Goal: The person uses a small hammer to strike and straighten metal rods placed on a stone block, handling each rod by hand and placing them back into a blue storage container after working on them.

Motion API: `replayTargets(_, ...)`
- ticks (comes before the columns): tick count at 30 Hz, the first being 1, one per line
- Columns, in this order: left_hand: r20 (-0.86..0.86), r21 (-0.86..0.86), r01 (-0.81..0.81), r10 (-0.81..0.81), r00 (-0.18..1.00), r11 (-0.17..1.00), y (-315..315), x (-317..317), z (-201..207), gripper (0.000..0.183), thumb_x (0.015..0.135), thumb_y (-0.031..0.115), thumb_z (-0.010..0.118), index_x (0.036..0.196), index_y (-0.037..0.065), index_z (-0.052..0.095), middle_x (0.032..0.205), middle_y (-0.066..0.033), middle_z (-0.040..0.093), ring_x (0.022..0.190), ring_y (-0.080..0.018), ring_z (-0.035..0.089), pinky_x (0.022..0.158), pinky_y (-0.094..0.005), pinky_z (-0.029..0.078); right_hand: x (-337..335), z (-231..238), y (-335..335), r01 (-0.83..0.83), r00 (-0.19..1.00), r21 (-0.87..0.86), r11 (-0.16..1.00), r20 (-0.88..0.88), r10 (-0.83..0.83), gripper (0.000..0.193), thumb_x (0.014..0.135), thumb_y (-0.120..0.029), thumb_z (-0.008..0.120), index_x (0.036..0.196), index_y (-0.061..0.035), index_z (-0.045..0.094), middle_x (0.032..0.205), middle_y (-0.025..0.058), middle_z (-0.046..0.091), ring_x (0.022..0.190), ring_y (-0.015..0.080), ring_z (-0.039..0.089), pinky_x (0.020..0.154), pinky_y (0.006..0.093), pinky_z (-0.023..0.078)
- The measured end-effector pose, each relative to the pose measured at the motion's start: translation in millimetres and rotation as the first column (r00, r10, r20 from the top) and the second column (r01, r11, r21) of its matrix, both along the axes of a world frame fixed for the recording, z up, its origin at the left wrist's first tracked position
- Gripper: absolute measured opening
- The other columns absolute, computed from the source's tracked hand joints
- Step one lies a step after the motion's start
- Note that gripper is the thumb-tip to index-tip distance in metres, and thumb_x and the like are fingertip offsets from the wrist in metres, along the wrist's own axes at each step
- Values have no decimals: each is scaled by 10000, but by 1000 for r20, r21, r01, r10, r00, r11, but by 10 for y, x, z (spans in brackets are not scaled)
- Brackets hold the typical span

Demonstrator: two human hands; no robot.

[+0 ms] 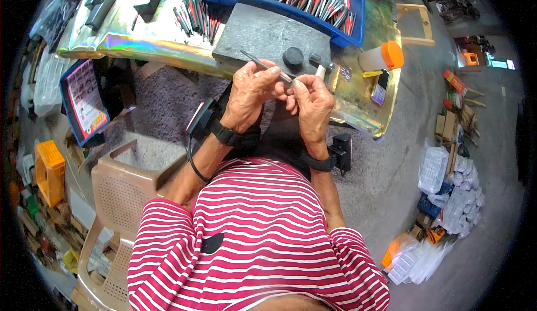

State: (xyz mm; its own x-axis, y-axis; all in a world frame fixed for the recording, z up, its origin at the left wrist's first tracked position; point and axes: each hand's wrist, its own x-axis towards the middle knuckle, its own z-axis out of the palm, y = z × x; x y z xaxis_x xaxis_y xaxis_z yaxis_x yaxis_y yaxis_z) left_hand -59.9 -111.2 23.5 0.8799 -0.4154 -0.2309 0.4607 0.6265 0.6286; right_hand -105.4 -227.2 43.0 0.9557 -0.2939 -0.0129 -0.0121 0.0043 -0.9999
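Just before the grey slab [267, 31], I see both hands' fingers [267, 75] clamped on one thin rod [263, 65]; many tools fill the blue tray [356, 9].

Open grey stone slab [263, 28] at the bench's near edge, hemmed by a round black knob [293, 57], a blue plastic tray [358, 9] behind and loose red-black tools [196, 15] leftward.

left hand [248, 94] and right hand [311, 103] pinching thin rod [265, 66] (grey slab [263, 34] beyond)
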Motion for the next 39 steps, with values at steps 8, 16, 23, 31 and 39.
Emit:
replayTargets(8,-31,-74,5,-8,999,997,13,10,-24,164,799,118,550,896,22,460,712,-50,540,597,-103,543,556,-240,501,-4,89,55,3,1000,-35,999,16,-2,87,843,-93,477,822,-8,471,647,14,497,479,44,454,401,163,352)
replayTargets(16,-38,-114,6,-11,999,994,10,10,-13,149,804,111,544,892,22,463,720,-48,537,599,-104,543,561,-236,503,-16,90,65,-20,999,-19,1000,32,20,90,847,-97,473,832,-8,469,658,14,497,487,44,452,409,161,353)
replayTargets(23,-48,-157,0,-8,999,988,7,-4,-23,144,801,85,541,897,18,458,726,-55,540,602,-105,553,563,-235,516,-25,97,79,28,999,-17,999,32,-27,115,838,-99,492,828,15,504,648,36,542,493,52,483,414,154,355)
replayTargets(31,-32,-130,-3,-1,999,992,4,-24,7,151,796,68,540,902,14,446,759,-79,553,606,-104,550,564,-229,511,-32,53,76,30,1000,-91,995,8,-29,90,840,-90,479,819,-4,471,641,15,495,477,48,452,402,165,358)
replayTargets(39,266,32,-15,6,964,999,-14,-2,-6,157,801,78,537,923,21,456,857,-128,579,655,-110,548,601,-252,491,-32,-7,9,18,999,211,977,-38,-11,99,819,-93,513,781,-8,479,597,5,474,445,41,391,381,161,293)
